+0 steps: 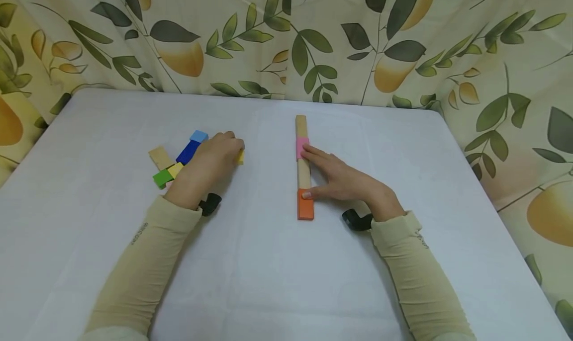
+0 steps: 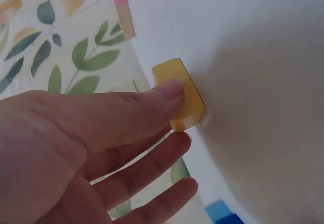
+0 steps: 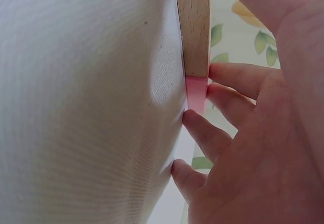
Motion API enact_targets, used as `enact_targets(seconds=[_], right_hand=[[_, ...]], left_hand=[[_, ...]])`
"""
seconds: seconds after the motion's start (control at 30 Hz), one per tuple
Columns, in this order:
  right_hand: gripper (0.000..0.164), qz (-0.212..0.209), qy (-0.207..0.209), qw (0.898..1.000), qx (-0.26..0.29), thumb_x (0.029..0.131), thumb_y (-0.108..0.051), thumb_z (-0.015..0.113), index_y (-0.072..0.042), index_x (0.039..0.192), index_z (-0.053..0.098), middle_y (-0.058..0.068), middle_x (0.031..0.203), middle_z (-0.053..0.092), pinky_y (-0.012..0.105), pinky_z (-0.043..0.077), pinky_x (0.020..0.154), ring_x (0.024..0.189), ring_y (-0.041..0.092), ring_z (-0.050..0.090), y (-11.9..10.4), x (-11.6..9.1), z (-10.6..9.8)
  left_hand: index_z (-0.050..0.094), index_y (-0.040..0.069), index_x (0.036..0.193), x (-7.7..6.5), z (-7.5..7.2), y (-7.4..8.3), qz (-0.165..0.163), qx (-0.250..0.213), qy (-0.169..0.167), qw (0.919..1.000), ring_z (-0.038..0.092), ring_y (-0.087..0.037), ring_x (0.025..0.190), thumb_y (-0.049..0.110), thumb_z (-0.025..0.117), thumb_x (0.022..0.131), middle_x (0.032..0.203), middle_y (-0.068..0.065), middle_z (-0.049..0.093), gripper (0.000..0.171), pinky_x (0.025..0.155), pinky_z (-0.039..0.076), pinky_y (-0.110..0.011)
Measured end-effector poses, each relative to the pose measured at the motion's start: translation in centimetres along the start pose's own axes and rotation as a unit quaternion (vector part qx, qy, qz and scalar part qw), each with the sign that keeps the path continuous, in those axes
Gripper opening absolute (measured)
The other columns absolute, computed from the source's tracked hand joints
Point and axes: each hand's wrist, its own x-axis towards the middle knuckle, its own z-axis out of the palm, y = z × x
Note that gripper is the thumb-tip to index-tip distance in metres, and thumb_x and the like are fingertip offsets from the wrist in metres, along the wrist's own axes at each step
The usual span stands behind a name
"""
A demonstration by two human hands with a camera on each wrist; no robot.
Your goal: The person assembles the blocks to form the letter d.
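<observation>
My left hand (image 1: pixel 212 157) pinches a yellow block (image 2: pixel 187 95) between thumb and fingers, left of the middle of the table. In the head view most of that block is hidden behind the fingers. My right hand (image 1: pixel 344 179) lies at the right side of a straight row of blocks, its fingers extended. Its fingertips touch the pink block (image 1: pixel 302 149), and the thumb rests on the orange block (image 1: pixel 306 209) at the near end. A plain wood block (image 1: pixel 304 174) sits between those two, and another wood block (image 1: pixel 301 126) forms the far end.
By the left wrist lies a loose group: a light blue block (image 1: pixel 199 136), a dark blue block (image 1: pixel 188 152), a wood block (image 1: pixel 161 158), a green block (image 1: pixel 162 179) and a pale yellow block (image 1: pixel 175 169). A leaf-patterned cloth (image 1: pixel 250 42) hangs behind the white table (image 1: pixel 264 281).
</observation>
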Motion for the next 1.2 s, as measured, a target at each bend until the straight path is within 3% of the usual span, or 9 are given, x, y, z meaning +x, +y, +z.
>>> enact_targets(seconds=[0.13,0.5,0.8,1.2], right_hand=[[0.1,0.001,0.002,1.0,0.002,0.085,-0.04,0.077,-0.015,0.16,0.015,0.001,0.168,0.005,0.052,0.002,0.125,0.155,0.028,0.007,0.1,0.0,0.1],[0.1,-0.001,0.008,1.0,0.004,0.085,-0.04,0.078,-0.015,0.16,0.017,0.0,0.168,0.006,0.052,0.003,0.125,0.155,0.028,0.008,0.1,0.1,0.0],[0.1,0.003,0.005,1.0,0.005,0.084,-0.041,0.078,-0.017,0.16,0.017,-0.001,0.168,0.006,0.055,0.005,0.124,0.155,0.029,0.009,0.1,0.1,0.3],[0.102,0.0,0.003,1.0,-0.004,0.083,-0.042,0.078,-0.015,0.16,0.016,0.001,0.169,0.005,0.054,0.004,0.125,0.155,0.029,0.008,0.0,0.3,0.2]], left_hand=[[0.065,0.001,0.117,0.4,0.1,0.7,0.006,-0.002,-0.006,1.0,0.06,-0.033,0.101,-0.001,0.066,0.091,0.11,-0.017,0.062,0.026,0.082,0.054,-0.043],[0.064,0.002,0.12,1.4,0.1,2.3,0.002,-0.041,-0.027,0.9988,0.06,-0.028,0.103,0.004,0.069,0.09,0.113,-0.015,0.063,0.03,0.09,0.053,-0.04],[0.066,0.0,0.117,0.7,0.9,2.0,0.006,-0.056,-0.005,0.9984,0.06,-0.027,0.099,0.008,0.07,0.091,0.108,-0.014,0.065,0.028,0.09,0.052,-0.039],[0.065,-0.001,0.118,0.8,0.8,2.0,0.003,-0.059,-0.006,0.9982,0.061,-0.028,0.1,0.006,0.071,0.09,0.109,-0.015,0.065,0.029,0.09,0.053,-0.039]])
